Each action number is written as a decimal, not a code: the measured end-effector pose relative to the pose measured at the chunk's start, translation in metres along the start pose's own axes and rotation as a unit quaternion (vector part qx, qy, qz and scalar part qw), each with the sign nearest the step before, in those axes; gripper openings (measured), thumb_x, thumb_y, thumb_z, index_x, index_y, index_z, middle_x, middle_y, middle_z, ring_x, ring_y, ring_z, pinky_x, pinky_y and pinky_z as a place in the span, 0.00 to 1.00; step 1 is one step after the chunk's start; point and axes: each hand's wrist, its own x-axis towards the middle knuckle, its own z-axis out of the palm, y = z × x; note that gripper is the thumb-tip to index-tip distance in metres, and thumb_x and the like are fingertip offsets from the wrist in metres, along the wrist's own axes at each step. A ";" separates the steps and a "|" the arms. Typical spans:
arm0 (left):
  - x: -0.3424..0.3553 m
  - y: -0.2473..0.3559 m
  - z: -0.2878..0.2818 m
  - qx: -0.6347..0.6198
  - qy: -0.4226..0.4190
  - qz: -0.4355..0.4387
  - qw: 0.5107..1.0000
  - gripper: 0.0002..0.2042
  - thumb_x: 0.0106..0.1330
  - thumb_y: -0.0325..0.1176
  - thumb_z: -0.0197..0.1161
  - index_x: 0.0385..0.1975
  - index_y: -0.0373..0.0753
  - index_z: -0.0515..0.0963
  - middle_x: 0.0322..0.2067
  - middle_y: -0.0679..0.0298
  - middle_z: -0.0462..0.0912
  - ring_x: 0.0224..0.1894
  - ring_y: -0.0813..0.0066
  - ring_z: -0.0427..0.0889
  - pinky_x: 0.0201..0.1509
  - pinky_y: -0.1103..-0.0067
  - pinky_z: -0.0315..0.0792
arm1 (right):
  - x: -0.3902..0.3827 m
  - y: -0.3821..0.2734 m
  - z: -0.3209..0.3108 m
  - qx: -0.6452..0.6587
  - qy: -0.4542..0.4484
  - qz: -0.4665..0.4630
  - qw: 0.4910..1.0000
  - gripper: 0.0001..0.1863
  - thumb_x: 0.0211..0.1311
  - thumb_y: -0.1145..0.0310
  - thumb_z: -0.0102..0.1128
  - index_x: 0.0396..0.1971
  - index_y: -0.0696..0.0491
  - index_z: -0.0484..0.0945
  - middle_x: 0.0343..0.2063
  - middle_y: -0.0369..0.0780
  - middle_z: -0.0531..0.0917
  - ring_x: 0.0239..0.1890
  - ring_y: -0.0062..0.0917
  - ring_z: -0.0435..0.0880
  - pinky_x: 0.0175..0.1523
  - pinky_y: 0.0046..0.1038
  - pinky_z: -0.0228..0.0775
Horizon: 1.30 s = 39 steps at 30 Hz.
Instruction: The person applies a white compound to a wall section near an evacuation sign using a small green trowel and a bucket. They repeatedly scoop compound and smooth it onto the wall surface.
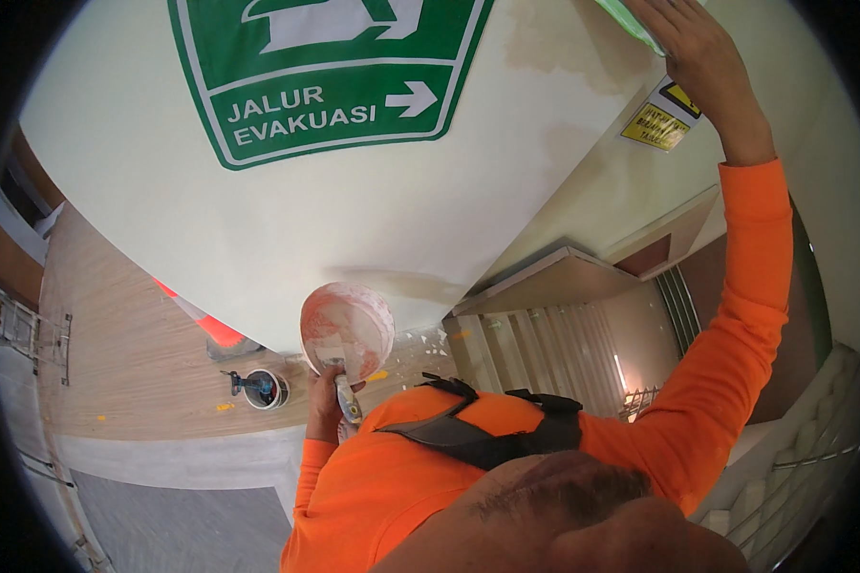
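Note:
My left hand (325, 401) is closed at the near rim of a white bucket (385, 315) smeared with pinkish residue. It also grips a putty knife (349, 399), whose blade points into the bucket over pale, pasty material. High at the upper right, my right hand (693, 48) reaches up with a thin light green piece (634, 24) between its fingers and the wall (373, 210). That piece is cut off by the picture's top edge, so its kind is unclear. Brownish damp-looking patches (569, 72) mark the wall beside it.
A green sign (325, 105) with a white arrow hangs on the wall. A yellow warning label (655, 127) is below my right hand. On the wooden floor stand a small bucket (266, 390) of tools and an orange-white cone (218, 329). Stairs (545, 353) descend at the right.

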 end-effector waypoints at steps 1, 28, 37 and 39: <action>-0.002 0.007 0.003 0.001 0.003 0.004 1.000 0.23 0.61 0.25 0.55 0.59 0.29 0.65 0.51 0.48 0.75 0.44 0.53 0.85 0.38 0.62 0.89 | 0.001 -0.004 -0.001 -0.004 -0.017 0.009 1.000 0.27 0.54 0.72 0.67 0.58 0.53 0.77 0.59 0.43 0.81 0.62 0.37 0.79 0.69 0.39 0.69; 0.035 -0.003 -0.034 -0.028 0.001 -0.018 0.999 0.26 0.62 0.25 0.56 0.62 0.31 0.63 0.51 0.49 0.76 0.44 0.52 0.85 0.38 0.62 0.89 | -0.051 -0.017 0.038 0.029 -0.106 0.103 0.989 0.45 0.46 0.90 0.62 0.67 0.42 0.69 0.68 0.35 0.72 0.69 0.33 0.70 0.72 0.37 0.66; -0.007 0.033 -0.036 -0.014 0.000 -0.006 1.000 0.27 0.60 0.24 0.56 0.62 0.34 0.62 0.51 0.48 0.75 0.44 0.52 0.85 0.36 0.62 0.89 | 0.030 -0.051 -0.021 0.077 0.064 0.147 0.984 0.32 0.50 0.85 0.57 0.61 0.58 0.73 0.59 0.52 0.78 0.63 0.45 0.76 0.69 0.41 0.67; -0.006 0.033 -0.046 -0.015 -0.014 -0.012 1.000 0.28 0.60 0.25 0.56 0.63 0.34 0.61 0.52 0.49 0.75 0.43 0.52 0.85 0.36 0.62 0.89 | 0.034 -0.061 -0.013 0.068 0.081 0.154 0.982 0.33 0.49 0.87 0.52 0.61 0.60 0.72 0.59 0.55 0.77 0.64 0.47 0.75 0.70 0.42 0.66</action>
